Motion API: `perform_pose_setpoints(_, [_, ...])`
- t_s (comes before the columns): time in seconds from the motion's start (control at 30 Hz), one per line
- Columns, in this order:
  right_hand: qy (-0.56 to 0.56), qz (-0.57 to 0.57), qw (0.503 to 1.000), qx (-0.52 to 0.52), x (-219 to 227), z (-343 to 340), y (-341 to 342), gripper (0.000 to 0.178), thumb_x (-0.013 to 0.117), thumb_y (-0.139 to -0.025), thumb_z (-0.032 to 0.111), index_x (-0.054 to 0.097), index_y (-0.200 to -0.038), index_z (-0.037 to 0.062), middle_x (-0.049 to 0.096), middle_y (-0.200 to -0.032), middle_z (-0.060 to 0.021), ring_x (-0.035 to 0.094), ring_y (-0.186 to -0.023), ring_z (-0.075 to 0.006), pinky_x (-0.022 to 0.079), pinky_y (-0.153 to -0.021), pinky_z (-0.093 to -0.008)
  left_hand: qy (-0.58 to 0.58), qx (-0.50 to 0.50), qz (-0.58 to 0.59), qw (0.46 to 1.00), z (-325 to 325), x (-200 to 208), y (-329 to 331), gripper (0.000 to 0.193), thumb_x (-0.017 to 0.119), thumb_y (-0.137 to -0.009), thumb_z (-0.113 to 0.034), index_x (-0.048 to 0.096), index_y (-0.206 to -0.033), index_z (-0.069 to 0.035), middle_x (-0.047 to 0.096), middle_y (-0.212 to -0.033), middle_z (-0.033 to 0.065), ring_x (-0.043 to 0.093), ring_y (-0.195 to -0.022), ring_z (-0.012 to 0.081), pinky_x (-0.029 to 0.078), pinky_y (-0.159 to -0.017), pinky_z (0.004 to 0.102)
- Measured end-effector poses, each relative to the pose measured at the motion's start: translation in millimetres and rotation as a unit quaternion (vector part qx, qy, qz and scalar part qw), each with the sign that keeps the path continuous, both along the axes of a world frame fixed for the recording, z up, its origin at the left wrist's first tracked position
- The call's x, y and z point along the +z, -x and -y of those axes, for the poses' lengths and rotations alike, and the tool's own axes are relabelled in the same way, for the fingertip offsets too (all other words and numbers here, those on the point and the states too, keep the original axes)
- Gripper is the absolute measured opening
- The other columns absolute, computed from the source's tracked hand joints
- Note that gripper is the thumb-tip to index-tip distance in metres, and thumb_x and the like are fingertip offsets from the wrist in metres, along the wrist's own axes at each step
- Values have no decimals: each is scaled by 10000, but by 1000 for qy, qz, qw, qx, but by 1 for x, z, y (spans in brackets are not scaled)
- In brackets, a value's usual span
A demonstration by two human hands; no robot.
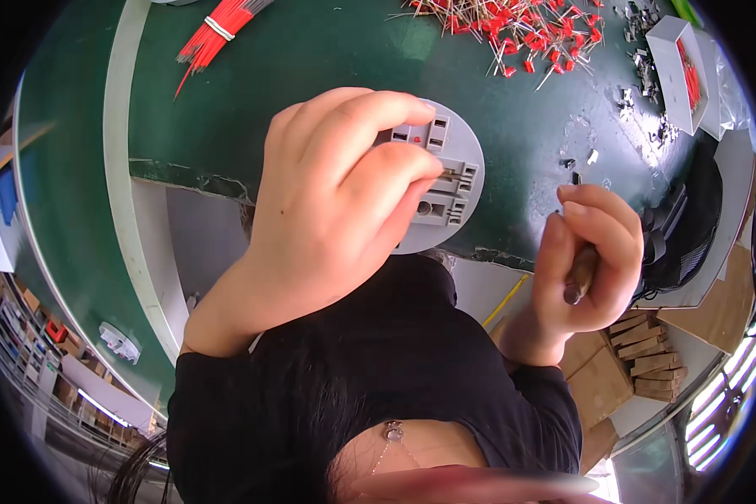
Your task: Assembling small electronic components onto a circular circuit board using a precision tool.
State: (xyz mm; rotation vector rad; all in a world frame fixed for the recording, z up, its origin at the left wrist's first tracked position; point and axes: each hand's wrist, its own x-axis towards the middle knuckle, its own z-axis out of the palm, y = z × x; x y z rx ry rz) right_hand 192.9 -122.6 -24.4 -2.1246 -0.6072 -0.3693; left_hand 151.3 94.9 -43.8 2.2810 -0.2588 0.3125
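Observation:
A round grey plastic base (pixel 470 143) with raised rectangular blocks and metal contacts sits near the table's front edge. My left hand (pixel 336 185) curls over its left side, index fingertip at the far rim and thumb on the middle. The hand hides much of the base. One small red part (pixel 417 139) shows between the blocks. To the right, apart from the base, my right hand (pixel 601 260) is closed around a tool with a brown wooden handle (pixel 580 275). Just beyond its thumb and fingertip is a tiny black piece (pixel 576 178); whether they pinch it is unclear.
Red parts with wire leads (pixel 529 34) lie heaped at the back. A banded bundle of red wires (pixel 218 34) is at the back left. Small metal clips (pixel 643 67) scatter at the right, beside a white box of red parts (pixel 680 76) and a black bag (pixel 689 218).

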Motion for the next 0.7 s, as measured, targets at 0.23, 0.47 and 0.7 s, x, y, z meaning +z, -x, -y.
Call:
perform_pose_setpoints(0.23, [85,-9,995,44,-1,3,5,357,818,-721,-37,684,-1025,94,741,-929,-8,631,-657,-124,400,-556,-254,-44,-2,-12,999,-1,9,0,246,762,-704,56,668,-895,-67,656,-1191,89,618,-1144,333,481,-925,406])
perform_pose_setpoints(0.47, [93,-33,990,104,-1,0,-3,283,802,-762,-54,706,-1007,49,747,-885,-82,526,-582,-113,379,-544,-231,-151,29,9,988,12,14,-3,211,770,-694,28,622,-822,-53,662,-1105,93,662,-1068,360,524,-871,436])
perform_pose_setpoints(0.7, [158,-59,979,111,2,-12,-12,270,844,-738,29,708,-964,84,766,-878,-21,535,-560,-129,384,-553,-249,-106,48,17,993,6,13,-4,200,764,-668,36,611,-768,-45,655,-1038,94,667,-1038,367,539,-835,448])
